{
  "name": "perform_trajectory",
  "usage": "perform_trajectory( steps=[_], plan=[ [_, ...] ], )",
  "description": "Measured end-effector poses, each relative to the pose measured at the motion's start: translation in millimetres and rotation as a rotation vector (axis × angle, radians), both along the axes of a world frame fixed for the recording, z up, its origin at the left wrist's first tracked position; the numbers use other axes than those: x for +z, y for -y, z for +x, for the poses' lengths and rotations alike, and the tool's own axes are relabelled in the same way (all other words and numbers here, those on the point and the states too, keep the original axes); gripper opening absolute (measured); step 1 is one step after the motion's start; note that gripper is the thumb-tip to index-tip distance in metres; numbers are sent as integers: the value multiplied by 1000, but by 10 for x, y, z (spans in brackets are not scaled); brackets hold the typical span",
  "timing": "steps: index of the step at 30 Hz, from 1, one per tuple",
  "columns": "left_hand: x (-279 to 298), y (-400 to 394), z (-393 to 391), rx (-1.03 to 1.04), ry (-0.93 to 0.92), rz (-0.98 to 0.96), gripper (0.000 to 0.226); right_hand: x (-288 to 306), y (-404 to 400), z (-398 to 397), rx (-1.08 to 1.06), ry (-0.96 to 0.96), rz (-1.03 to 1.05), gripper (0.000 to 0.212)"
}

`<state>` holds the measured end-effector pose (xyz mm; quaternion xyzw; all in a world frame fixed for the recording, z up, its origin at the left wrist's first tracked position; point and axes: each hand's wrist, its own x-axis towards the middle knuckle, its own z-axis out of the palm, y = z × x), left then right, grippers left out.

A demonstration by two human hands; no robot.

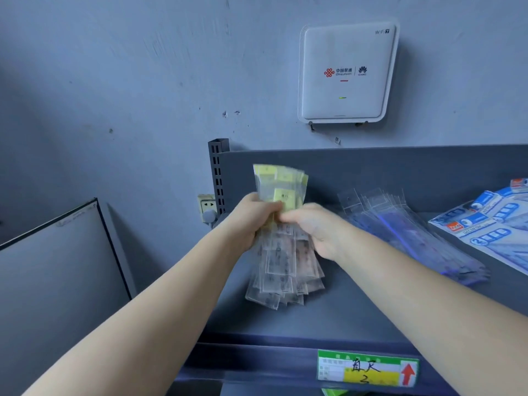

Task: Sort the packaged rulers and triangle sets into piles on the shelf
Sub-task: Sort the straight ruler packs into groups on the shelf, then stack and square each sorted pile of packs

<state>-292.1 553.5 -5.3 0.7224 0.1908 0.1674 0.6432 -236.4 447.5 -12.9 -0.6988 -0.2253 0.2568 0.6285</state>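
Both hands [254, 221] [311, 230] grip yellow-topped ruler packets [281, 247] above shelf [328, 315].

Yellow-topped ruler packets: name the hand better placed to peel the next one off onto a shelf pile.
Probably the right hand. It pinches the bundle's near edge and is nearer the clear-sleeved pile; the left hand grips the whole bundle.

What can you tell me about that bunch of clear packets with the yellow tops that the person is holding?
The fanned bundle of clear plastic sleeves with pale yellow header cards is held over the grey metal shelf, yellow ends up near the shelf's back panel. The sleeves look thin and glossy, with small printed labels showing through lower down; the contents are too blurred to read. The left hand grips the bundle around its middle, and the right hand pinches it from the other side. The lower ends splay out unevenly above the shelf.
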Motion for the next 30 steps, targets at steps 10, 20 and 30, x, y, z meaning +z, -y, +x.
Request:
perform_trajectory(
  steps=[10,20,30],
  plan=[
    [527,4,-354,-138,550,117,15,523,27,-155,122,437,347,37],
    [213,79,-452,-224,466,85,10,193,-22,-189,157,367,315,58],
    [83,17,-540,-256,299,-41,46,215,-25,-255,164,323,221,64]
  ],
)
